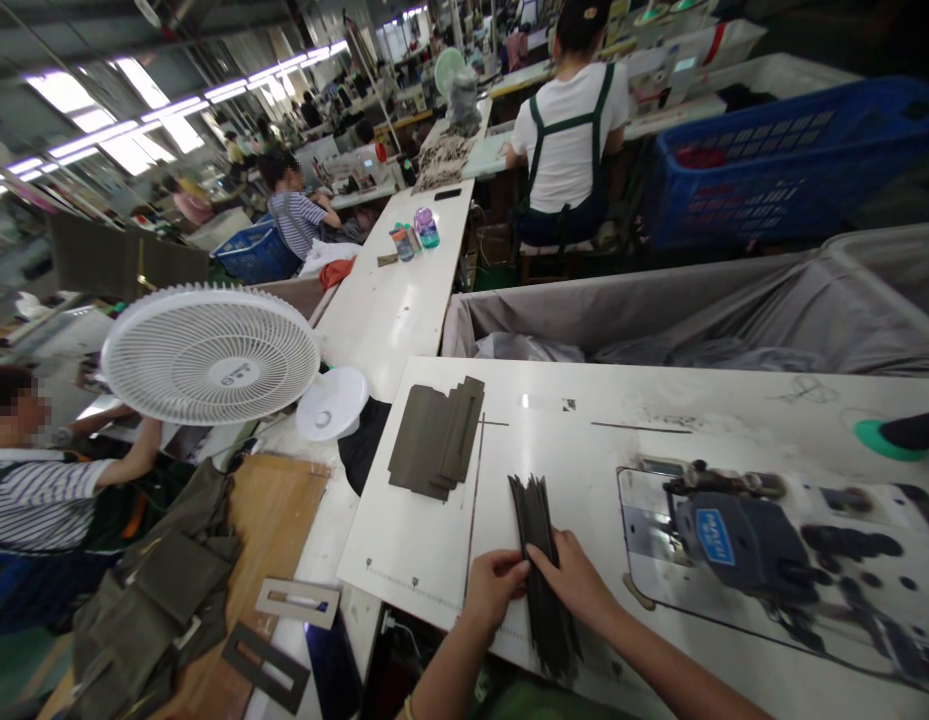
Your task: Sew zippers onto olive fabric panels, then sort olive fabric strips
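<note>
A bundle of dark, narrow fabric strips (543,590) stands lengthwise at the front edge of the white table. My right hand (573,580) is wrapped round its right side, thumb across the strips. On the left side my left hand (498,585) pinches the bundle's edge between thumb and fingers. Beyond them, to the left, olive fabric pieces (436,437) lie in a flat, overlapping stack on the table.
A sewing machine (715,540) occupies the table's right side. Left are a white fan (213,355), a wooden board (273,520), olive cloth (164,590) and frame-shaped templates (265,665). Behind the table stands a cloth-lined bin (644,295). People sit at other stations.
</note>
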`<action>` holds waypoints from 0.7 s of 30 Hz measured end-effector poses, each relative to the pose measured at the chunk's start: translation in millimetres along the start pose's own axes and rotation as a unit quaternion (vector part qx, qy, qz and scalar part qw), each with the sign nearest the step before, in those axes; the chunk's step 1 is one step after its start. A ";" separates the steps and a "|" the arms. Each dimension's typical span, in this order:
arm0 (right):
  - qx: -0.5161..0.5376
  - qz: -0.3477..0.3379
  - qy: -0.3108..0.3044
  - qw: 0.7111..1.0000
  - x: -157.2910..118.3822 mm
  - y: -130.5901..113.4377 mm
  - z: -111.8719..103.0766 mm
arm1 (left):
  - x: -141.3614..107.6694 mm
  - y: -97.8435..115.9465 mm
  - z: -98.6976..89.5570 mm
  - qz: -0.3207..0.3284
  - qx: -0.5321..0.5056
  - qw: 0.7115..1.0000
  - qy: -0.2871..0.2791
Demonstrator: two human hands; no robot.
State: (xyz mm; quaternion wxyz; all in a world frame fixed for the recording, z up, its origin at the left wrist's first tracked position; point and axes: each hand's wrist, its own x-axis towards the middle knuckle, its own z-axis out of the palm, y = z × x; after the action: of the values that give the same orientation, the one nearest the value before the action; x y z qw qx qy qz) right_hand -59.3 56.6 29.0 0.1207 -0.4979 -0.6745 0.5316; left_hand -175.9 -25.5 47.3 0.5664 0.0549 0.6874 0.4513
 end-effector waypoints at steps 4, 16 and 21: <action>0.006 -0.008 0.002 1.000 -1.5 -0.6 -0.9 | 0.8 0.0 -0.3 -0.002 0.010 1.000 -0.002; 0.029 -0.013 0.008 0.999 -3.9 2.4 -0.7 | -14.0 0.1 6.6 0.142 0.125 0.979 0.074; 0.034 -0.007 0.009 0.999 -3.6 7.1 1.9 | -15.8 2.0 9.3 0.166 0.191 0.965 0.072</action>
State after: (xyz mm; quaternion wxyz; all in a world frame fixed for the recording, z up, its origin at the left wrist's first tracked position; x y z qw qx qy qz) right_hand -55.1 52.2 23.6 0.1471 -0.4935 -0.6585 0.5488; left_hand -163.5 -28.4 60.6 0.4115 0.2424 0.7814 0.4017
